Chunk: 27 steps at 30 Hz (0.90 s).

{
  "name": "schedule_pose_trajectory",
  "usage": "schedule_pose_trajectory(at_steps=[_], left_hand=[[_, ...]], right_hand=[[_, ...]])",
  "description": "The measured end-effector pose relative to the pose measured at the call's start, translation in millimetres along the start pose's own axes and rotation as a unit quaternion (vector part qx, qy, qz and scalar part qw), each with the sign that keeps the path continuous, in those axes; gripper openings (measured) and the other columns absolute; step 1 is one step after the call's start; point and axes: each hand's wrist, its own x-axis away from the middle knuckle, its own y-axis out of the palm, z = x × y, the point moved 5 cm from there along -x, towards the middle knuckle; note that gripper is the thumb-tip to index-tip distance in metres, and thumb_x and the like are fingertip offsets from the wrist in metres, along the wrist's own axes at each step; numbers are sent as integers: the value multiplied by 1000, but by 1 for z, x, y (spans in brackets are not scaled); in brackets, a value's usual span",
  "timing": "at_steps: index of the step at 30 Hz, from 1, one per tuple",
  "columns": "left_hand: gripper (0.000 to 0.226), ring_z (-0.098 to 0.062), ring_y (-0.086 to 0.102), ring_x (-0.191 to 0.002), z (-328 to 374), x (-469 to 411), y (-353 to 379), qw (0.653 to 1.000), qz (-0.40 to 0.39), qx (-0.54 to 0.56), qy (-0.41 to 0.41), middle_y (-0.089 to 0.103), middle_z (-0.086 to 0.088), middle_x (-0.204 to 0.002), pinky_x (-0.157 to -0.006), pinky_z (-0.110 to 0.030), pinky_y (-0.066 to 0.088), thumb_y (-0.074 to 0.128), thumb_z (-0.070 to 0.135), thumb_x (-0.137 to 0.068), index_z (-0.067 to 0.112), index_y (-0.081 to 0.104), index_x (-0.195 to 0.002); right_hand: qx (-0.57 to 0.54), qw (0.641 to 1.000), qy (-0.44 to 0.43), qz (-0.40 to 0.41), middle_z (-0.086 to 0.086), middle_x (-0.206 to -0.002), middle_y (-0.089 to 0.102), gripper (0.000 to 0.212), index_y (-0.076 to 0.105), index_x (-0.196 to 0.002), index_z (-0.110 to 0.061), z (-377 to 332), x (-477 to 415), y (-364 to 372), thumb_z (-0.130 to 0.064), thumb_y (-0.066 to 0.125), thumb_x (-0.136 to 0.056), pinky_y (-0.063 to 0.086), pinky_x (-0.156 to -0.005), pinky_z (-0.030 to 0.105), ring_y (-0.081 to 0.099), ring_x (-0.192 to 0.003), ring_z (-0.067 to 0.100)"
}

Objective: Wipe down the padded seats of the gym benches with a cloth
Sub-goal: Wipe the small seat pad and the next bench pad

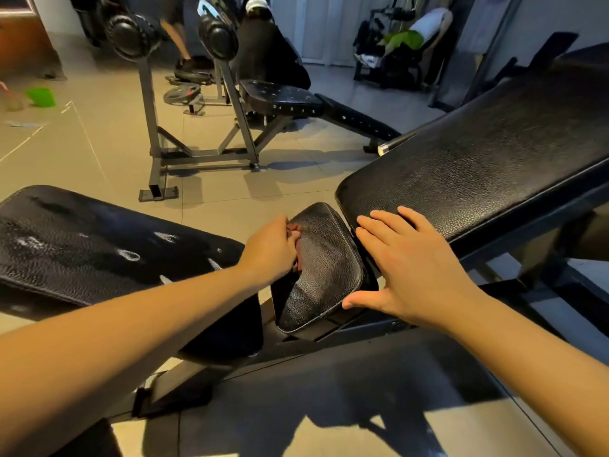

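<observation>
— Gripping something, is the left hand (270, 250)?
— Yes. Its fingers curl tight round a bunched dark-red cloth (296, 249), which is pressed to the left edge of the small seat pad (324, 275) at the centre of the view.
— And the right hand (413, 272)?
— It lies flat with its fingers straight and slightly spread, holding nothing. It rests on the lower end of the inclined back pad (478, 153), which rises toward two o'clock. The thumb stretches out just beside the seat pad's right edge.
— How do the surfaces look?
— Both pads are black pebbled leatherette with a dull sheen. At nine o'clock a second bench pad (82, 239) shows white scuffed patches and smears.
— And the room?
— It has pale floor tiles (99, 133), with hard shadows across them at six o'clock. Toward twelve o'clock stands a third bench (283, 100) on a grey steel frame (204, 153), its pad dotted with pale specks. Weight plates (183, 94) lie on the floor behind it. A blurred green item (41, 97) sits at ten o'clock. A person in black (263, 51) sits beyond that bench. At one o'clock another person, in green shorts (403, 39), lies on a machine.
</observation>
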Motion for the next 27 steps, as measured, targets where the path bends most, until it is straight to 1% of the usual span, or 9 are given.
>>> schedule_pose_trajectory(at_steps=[2, 6, 8, 13, 16, 18, 20, 24, 27], left_hand=[[16, -33, 61, -92, 0, 4, 0, 1000, 12, -15, -19, 55, -3, -86, -69, -36, 35, 47, 26, -106, 13, 42, -99], [11, -12, 61, -94, 49, 62, 5, 984, -20, 45, 170, 67, 6, -105, -79, -33, 48, 52, 30, -103, 19, 48, -106], [14, -12, 60, -92, 50, 65, 4, 977, -30, 39, 209, 66, 7, -104, -77, -32, 46, 51, 32, -104, 19, 49, -108], [14, -30, 61, -90, -9, 8, -2, 998, -4, -65, -10, 62, -6, -96, -73, -36, 39, 45, 28, -107, 16, 39, -101], [13, -24, 63, -93, 19, 41, 2, 998, -6, -35, 61, 70, -2, -113, -78, -35, 45, 47, 28, -105, 16, 43, -104], [14, -13, 61, -94, 48, 73, 3, 984, -28, 20, 173, 68, 8, -107, -74, -27, 41, 49, 30, -104, 17, 46, -106], [17, -15, 57, -86, 50, 73, 3, 978, -28, 12, 208, 60, 9, -94, -68, -26, 35, 48, 31, -105, 14, 46, -106], [16, -33, 63, -86, -3, 15, 1, 996, -11, -82, 35, 48, 3, -81, -68, -37, 38, 44, 29, -106, 15, 37, -102], [15, -40, 64, -89, 3, 23, -1, 994, 3, -103, 29, 55, -5, -81, -67, -39, 39, 43, 26, -106, 16, 34, -101]], right_hand=[[-3, 1000, 2, -7, 9, -147, 56, 113, 60, -138, -7, 0, 0, 0, -95, 32, -73, 33, -119, 52, 47, -140, 28], [7, 1000, 2, -12, 9, -149, 54, 112, 58, -141, -7, 1, 1, 1, -94, 32, -74, 31, -120, 51, 45, -142, 28], [7, 1000, 0, -5, 10, -149, 54, 112, 58, -140, -7, 2, 1, 1, -94, 32, -75, 31, -120, 51, 46, -142, 28], [-3, 1000, -4, 8, 10, -147, 56, 111, 59, -138, -6, 2, 1, 2, -94, 36, -74, 34, -118, 52, 48, -140, 29], [-1, 1000, -5, 6, 10, -146, 57, 111, 60, -137, -6, 1, 1, 2, -94, 37, -74, 33, -119, 52, 48, -139, 29], [2, 1000, -2, 4, 10, -147, 55, 112, 59, -138, -6, 2, 1, 2, -94, 36, -73, 31, -120, 51, 46, -141, 28], [3, 1000, -1, 1, 10, -148, 55, 113, 59, -139, -6, 2, 0, 2, -94, 34, -74, 31, -120, 51, 46, -141, 28], [-1, 1000, -3, 6, 10, -146, 57, 112, 61, -136, -5, 1, 0, 2, -94, 34, -73, 33, -119, 52, 48, -139, 29], [-1, 1000, -2, 2, 10, -146, 57, 113, 61, -136, -6, 1, 0, 0, -95, 33, -73, 33, -118, 52, 48, -139, 28]])
